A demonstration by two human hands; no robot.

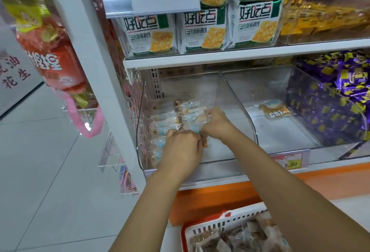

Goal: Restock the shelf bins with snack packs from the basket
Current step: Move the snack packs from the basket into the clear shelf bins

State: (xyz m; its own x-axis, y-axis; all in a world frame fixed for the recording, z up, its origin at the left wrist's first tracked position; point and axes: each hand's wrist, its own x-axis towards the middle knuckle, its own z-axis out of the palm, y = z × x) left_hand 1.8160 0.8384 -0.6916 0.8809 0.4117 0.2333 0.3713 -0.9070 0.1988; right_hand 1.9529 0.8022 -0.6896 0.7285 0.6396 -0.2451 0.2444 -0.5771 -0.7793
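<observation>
Both my hands reach into a clear plastic shelf bin [230, 95] on the lower shelf. Clear-wrapped snack packs [170, 120] with pale blue print lie in rows on the bin's left side. My left hand [183, 145] has its fingers curled round packs at the front of the rows. My right hand [217, 122] pinches a pack further back. A red and white basket [218, 224] with more wrapped snack packs [240, 237] stands on the floor at the bottom, under my right forearm.
The neighbouring clear bin [280, 131] holds one pack [275, 109]. Purple-wrapped sweets [340, 95] fill the right bin. Cracker packs [202, 29] line the shelf above. A price tag [290, 162] hangs on the shelf edge. Hanging bags [50, 51] and the white upright [96, 71] stand left.
</observation>
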